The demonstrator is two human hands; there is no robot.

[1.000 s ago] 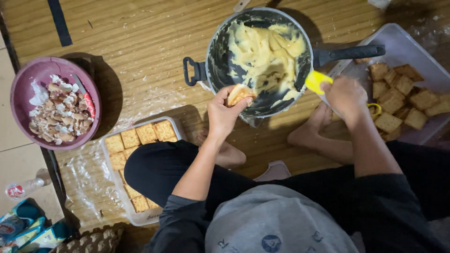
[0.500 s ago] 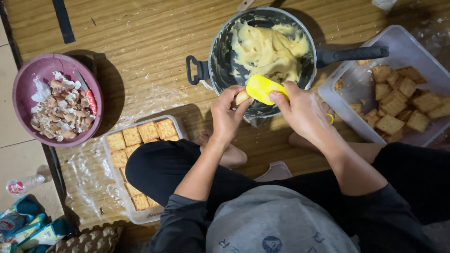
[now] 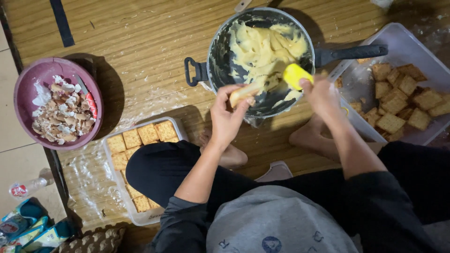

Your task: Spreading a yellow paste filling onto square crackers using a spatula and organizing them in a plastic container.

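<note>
Wooden floor [image 3: 140, 42], seen from above, with a seated person at work on it. We see the left hand [image 3: 227, 119] closed on a cracker [image 3: 241, 95], pinched by its edges over the near rim of the pan [image 3: 213, 61]; the right hand [image 3: 323, 96] is clamped on a yellow spatula [image 3: 296, 75] whose blade dips into pale cream [image 3: 265, 49]. We judge the cracker light, thin and brittle, best held by its edges as here, since pressure on its face could snap it; the cream looks soft and sticky. The cracker is tan and partly smeared with cream. A white tray [image 3: 112, 189] of laid crackers sits at left, a clear tub [image 3: 412, 40] of loose ones at right, a purple bowl [image 3: 28, 84] of eggshells far left.
</note>
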